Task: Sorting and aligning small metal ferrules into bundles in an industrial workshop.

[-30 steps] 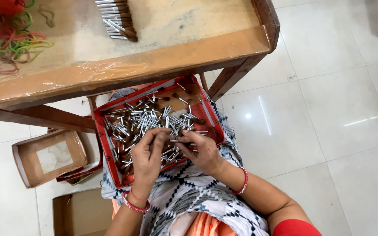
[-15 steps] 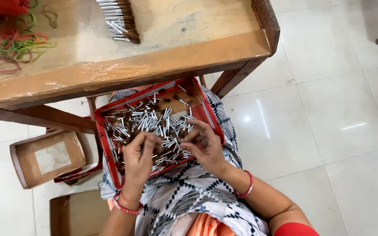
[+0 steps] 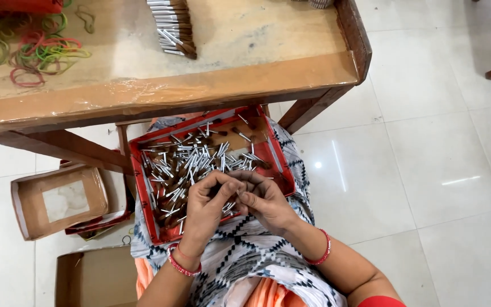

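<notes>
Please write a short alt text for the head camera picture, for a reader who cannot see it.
Seen from above, a seated person's left hand and right hand meet, fingers together, over a red tray of small silver sticks on the lap. A wooden table ahead holds coloured rubber bands and a row of sticks.

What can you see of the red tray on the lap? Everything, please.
The red tray is shallow and rectangular, with low raised walls and a dark brownish floor. It looks like thin card or plastic. It rests tilted on the person's patterned lap, just under the wooden table's edge. A loose heap of thin silver sticks fills it. Both hands, left hand and right hand, meet over its near side.
</notes>
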